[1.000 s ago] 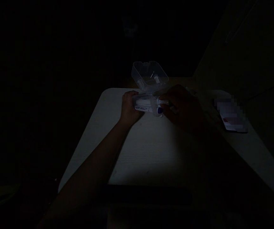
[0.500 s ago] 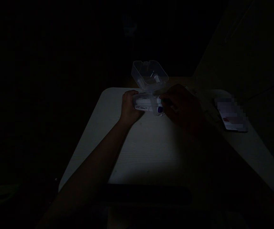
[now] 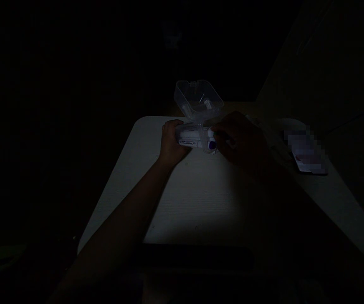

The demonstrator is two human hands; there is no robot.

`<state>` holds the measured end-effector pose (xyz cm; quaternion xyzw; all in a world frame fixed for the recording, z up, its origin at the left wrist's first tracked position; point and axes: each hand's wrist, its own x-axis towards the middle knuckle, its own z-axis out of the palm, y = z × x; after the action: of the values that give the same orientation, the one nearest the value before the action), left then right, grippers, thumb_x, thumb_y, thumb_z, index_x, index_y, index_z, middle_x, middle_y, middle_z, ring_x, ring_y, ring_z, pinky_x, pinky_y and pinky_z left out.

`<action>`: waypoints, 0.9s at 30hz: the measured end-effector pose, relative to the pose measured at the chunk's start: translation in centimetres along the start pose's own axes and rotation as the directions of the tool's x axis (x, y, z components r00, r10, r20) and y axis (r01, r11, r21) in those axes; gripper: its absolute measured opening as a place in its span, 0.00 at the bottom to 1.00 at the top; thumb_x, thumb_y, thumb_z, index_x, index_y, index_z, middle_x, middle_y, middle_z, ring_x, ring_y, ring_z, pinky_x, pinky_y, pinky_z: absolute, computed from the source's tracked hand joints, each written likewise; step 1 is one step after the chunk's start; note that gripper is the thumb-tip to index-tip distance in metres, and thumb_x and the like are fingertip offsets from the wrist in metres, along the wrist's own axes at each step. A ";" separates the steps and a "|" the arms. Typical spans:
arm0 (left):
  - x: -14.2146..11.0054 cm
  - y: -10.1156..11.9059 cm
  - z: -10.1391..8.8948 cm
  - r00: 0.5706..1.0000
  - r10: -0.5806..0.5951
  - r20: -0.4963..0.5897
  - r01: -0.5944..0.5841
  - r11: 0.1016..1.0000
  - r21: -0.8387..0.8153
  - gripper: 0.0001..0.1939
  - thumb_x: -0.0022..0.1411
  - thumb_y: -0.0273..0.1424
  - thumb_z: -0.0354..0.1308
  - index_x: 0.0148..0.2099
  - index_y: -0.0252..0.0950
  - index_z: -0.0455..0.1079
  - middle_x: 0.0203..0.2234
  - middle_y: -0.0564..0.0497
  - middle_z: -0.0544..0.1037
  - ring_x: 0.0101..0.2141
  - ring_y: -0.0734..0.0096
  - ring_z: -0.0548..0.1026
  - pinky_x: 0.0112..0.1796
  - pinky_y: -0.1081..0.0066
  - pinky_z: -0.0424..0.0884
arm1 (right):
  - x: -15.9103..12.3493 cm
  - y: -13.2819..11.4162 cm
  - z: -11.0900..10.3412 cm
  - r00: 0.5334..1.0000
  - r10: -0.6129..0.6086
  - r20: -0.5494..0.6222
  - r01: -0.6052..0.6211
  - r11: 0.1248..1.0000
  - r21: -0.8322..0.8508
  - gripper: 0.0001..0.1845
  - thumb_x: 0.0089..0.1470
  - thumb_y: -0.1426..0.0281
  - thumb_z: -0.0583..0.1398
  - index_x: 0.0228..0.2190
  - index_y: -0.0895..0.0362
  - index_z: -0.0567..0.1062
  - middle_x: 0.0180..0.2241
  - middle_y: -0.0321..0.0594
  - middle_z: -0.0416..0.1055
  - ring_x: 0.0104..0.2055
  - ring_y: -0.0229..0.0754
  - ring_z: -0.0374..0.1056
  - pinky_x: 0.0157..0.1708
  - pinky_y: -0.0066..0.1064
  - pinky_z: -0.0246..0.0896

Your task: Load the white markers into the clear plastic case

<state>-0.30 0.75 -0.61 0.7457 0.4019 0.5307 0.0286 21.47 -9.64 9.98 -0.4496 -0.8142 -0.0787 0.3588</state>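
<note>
A clear plastic case (image 3: pixel 205 141) lies on its side above the table, its open end toward the right and its hinged lid (image 3: pixel 197 101) swung back behind it. Inside are several white markers (image 3: pixel 191 135); one shows a purple end (image 3: pixel 212 145) at the opening. My left hand (image 3: pixel 170 143) is wrapped round the closed left end of the case. At the open end, the fingers of my right hand (image 3: pixel 240 137) are closed in a pinch on a marker with a bit of green showing. Deep shadow hides most of that hand.
The pale wood-grain table (image 3: pixel 197 194) is dimly lit and its surroundings are nearly black. A lit phone (image 3: pixel 308 154), partly pixelated, lies at the right side. Behind my right hand is a faint pale shape I cannot make out.
Almost nothing differs. Both hands and the case hold their places, and the picture is slightly dimmer.
</note>
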 end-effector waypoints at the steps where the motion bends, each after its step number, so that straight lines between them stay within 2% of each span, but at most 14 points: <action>1: 0.0 0.0 0.0 1.000 0.005 0.000 -0.005 1.000 0.003 0.33 0.50 0.33 0.71 0.55 0.42 0.59 0.49 0.46 0.74 0.50 0.54 0.75 0.52 0.51 0.73 | 0.0 0.0 0.0 1.000 0.008 0.007 -0.008 1.000 0.006 0.14 0.65 0.69 0.54 0.46 0.55 0.78 0.47 0.46 0.75 0.41 0.42 0.73 0.39 0.32 0.67; 5: 0.1 0.0 -0.1 1.000 0.003 0.020 -0.004 1.000 0.019 0.33 0.50 0.33 0.71 0.55 0.42 0.59 0.49 0.46 0.74 0.50 0.54 0.74 0.52 0.51 0.73 | 0.1 0.0 -0.2 1.000 0.008 0.030 -0.009 0.999 0.037 0.13 0.64 0.69 0.56 0.47 0.56 0.78 0.48 0.46 0.75 0.41 0.42 0.73 0.38 0.31 0.67; 11: 0.0 0.0 -0.1 1.000 -0.007 0.010 0.007 1.000 0.012 0.32 0.50 0.33 0.70 0.55 0.43 0.59 0.49 0.47 0.74 0.51 0.54 0.75 0.52 0.52 0.73 | 0.1 0.1 -0.1 0.997 -0.049 -0.052 0.051 0.997 0.052 0.12 0.63 0.72 0.57 0.44 0.58 0.79 0.45 0.45 0.77 0.41 0.40 0.73 0.37 0.30 0.65; 17: 0.0 -0.1 0.0 0.999 -0.029 0.018 0.029 1.000 0.000 0.34 0.47 0.32 0.71 0.55 0.44 0.60 0.50 0.47 0.74 0.51 0.52 0.75 0.53 0.52 0.73 | 0.2 0.0 -0.4 0.999 0.030 0.043 -0.031 0.999 0.026 0.13 0.64 0.69 0.55 0.46 0.54 0.78 0.47 0.44 0.76 0.44 0.43 0.72 0.41 0.33 0.67; 19: 0.0 -0.1 0.0 0.999 -0.044 0.020 0.044 0.999 -0.005 0.34 0.48 0.33 0.71 0.55 0.44 0.60 0.50 0.46 0.74 0.51 0.52 0.74 0.53 0.51 0.73 | 0.2 -0.1 -0.5 1.000 0.004 0.002 -0.004 0.999 0.048 0.13 0.64 0.70 0.56 0.46 0.56 0.78 0.47 0.45 0.76 0.41 0.41 0.72 0.39 0.32 0.67; 22: 0.0 -0.2 -0.1 0.998 -0.058 0.024 0.059 0.998 -0.016 0.34 0.50 0.34 0.72 0.55 0.42 0.60 0.50 0.44 0.74 0.52 0.51 0.74 0.52 0.50 0.73 | 0.2 0.1 -0.7 0.992 0.005 -0.123 0.002 0.999 0.053 0.15 0.66 0.70 0.55 0.47 0.60 0.79 0.45 0.47 0.77 0.39 0.40 0.72 0.39 0.32 0.67; 25: -0.1 -0.2 -0.1 0.997 -0.067 0.027 0.068 0.998 -0.019 0.34 0.51 0.35 0.72 0.56 0.42 0.60 0.50 0.44 0.73 0.52 0.51 0.74 0.52 0.50 0.73 | 0.2 1.0 -0.8 0.972 0.082 -0.221 -0.080 0.997 0.017 0.17 0.65 0.70 0.53 0.47 0.62 0.78 0.44 0.50 0.78 0.45 0.45 0.74 0.45 0.37 0.70; 27: -0.1 -0.2 0.0 0.998 -0.063 0.021 0.064 0.998 -0.018 0.34 0.50 0.36 0.73 0.55 0.44 0.60 0.50 0.45 0.73 0.52 0.52 0.74 0.52 0.51 0.73 | 0.2 2.0 -0.6 0.967 0.152 -0.207 -0.161 0.986 -0.029 0.22 0.61 0.69 0.52 0.50 0.65 0.77 0.48 0.57 0.77 0.50 0.51 0.73 0.52 0.44 0.70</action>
<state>-0.46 0.81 -0.74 0.7377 0.4201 0.5254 0.0565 23.28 -8.60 10.12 -0.5102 -0.7331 -0.1144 0.4350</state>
